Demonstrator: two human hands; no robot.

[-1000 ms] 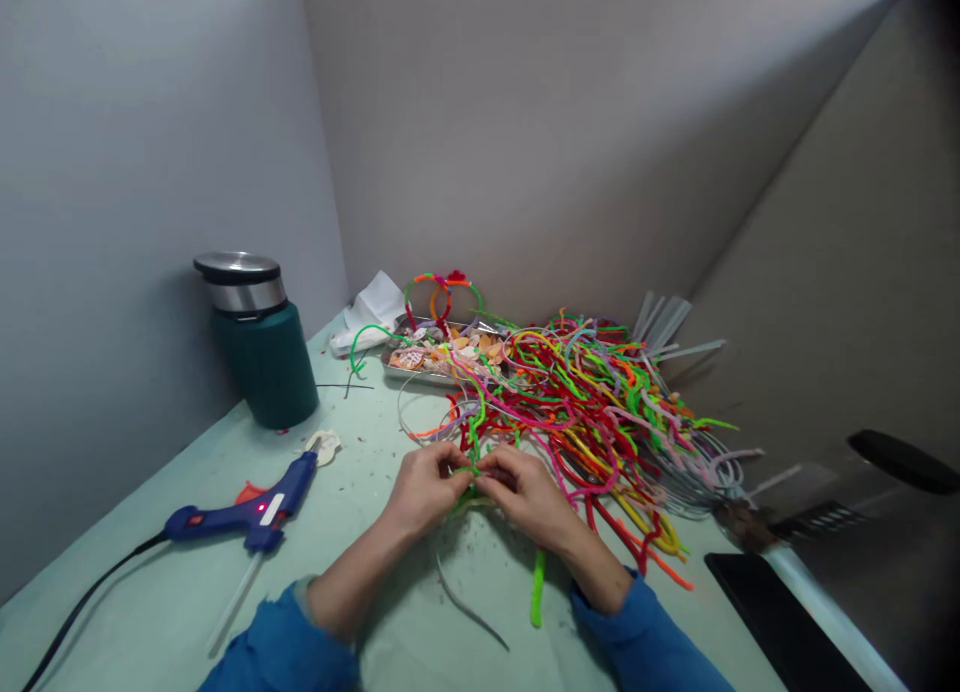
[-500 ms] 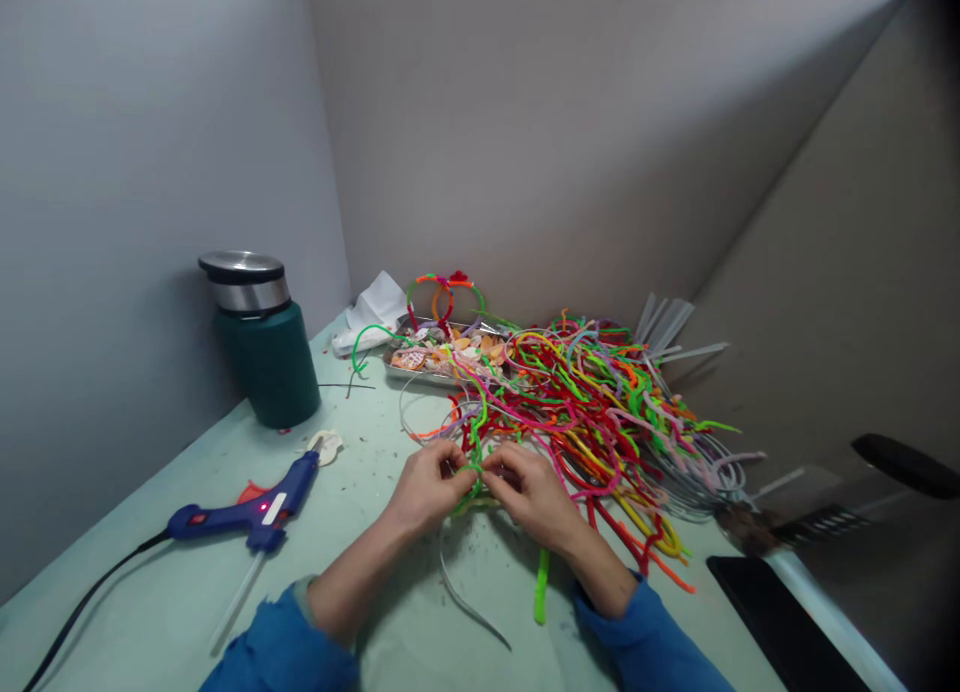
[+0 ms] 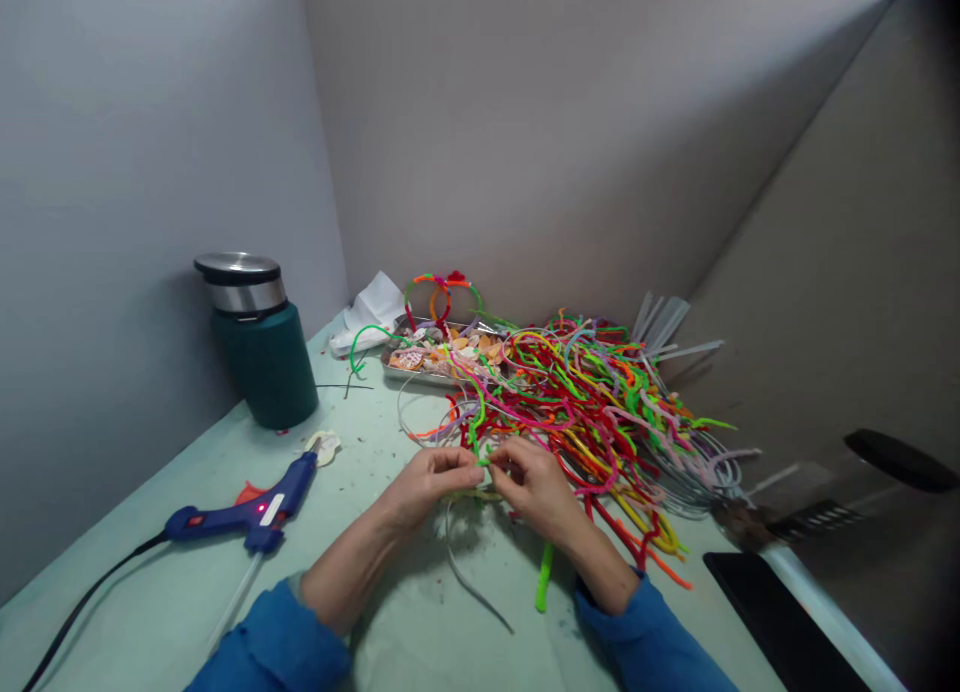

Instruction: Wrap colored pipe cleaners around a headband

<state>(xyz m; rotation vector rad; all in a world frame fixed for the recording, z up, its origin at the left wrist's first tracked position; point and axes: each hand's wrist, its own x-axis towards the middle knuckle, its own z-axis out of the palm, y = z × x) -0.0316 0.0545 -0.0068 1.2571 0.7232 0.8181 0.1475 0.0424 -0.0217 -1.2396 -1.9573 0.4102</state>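
Observation:
Both hands meet low over the table at the near edge of the pile of pipe cleaners. My left hand point(image 3: 429, 484) pinches a green pipe cleaner point(image 3: 481, 461) between thumb and fingers. From the other side, my right hand point(image 3: 531, 484) pinches the same green piece, its fingertips close to the left ones. Part of the piece is hidden by my fingers. Under the hands a thin grey strand point(image 3: 469, 587) curves toward me across the tabletop. A short bright green pipe cleaner point(image 3: 544, 577) lies beside my right wrist.
A tangled heap of coloured pipe cleaners point(image 3: 600, 402) spreads to the right. Behind it are a metal tray point(image 3: 420, 374) of small pieces and white tissue point(image 3: 375, 307). On the left stand a teal bottle point(image 3: 266, 362) and a corded glue gun point(image 3: 247, 517). A black slab point(image 3: 772, 612) lies at right.
My left fingers have straightened and lie flatter along the green pipe cleaner. Less of the green piece shows between the hands. The view has shifted slightly.

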